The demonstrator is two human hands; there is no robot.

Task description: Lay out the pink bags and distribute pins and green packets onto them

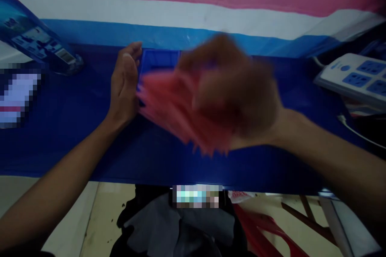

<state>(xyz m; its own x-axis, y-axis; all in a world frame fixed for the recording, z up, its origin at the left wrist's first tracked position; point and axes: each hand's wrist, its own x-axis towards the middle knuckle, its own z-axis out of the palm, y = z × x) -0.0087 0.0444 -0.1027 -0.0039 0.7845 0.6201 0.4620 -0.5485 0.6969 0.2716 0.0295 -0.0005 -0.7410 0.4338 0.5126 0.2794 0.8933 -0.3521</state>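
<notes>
My right hand [238, 84], smeared by motion, grips a bunch of thin red sheets [181, 104] with a jagged lower edge. I cannot make out whether they are cloth or plastic. Behind them sits a blue plastic box [159, 57], mostly hidden by the red sheets and my right hand. My left hand [125, 80] is upright at the box's left side, fingers extended and thumb up, with nothing in its grasp. Whether its palm touches the box is unclear.
A dark blue tabletop [75, 140] lies below. A blue bottle [39, 36] and a blurred-out phone-like rectangle [19, 96] are at left. A white power strip [356, 76] and a white cable [358, 130] are at right. A red chair [265, 229] shows below the table.
</notes>
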